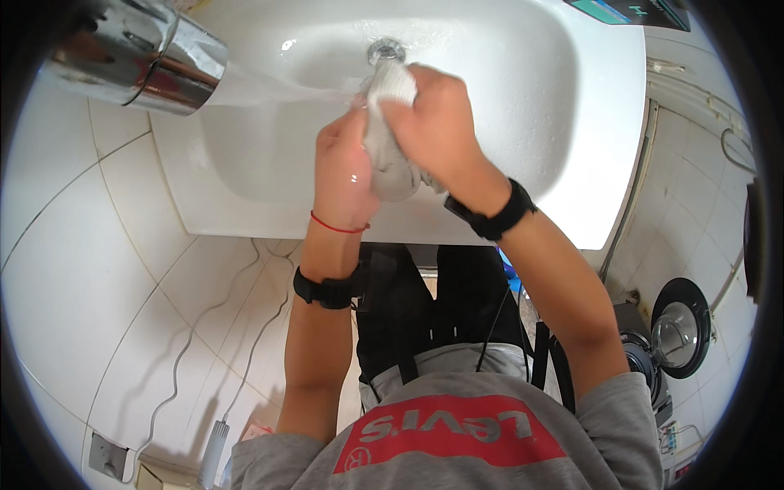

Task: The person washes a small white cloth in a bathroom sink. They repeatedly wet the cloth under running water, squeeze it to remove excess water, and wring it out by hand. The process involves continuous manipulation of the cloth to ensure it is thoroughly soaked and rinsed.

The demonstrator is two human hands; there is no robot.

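Note:
Both hands are closed on a wet, pale grey sock [389,159], bunched up over the white washbasin [523,214]. Its ribbed end points toward the drain [386,51]; the rest hangs in folds between my wrists. My left hand [345,163] grips its left side, fingers partly hidden and wet. My right hand [434,122] clasps the upper right part, slightly blurred, with the thumb lying across the cloth. From the chrome faucet [180,69] at the upper left, a stream of water runs toward the sock and my left hand.
A dark box [645,11] sits on the basin's far right corner. Tiled wall [73,220] runs along the left, with a socket [106,457] and grey cables [192,335]. To the lower right, a front-loading washing machine has its round door [680,328] swung out.

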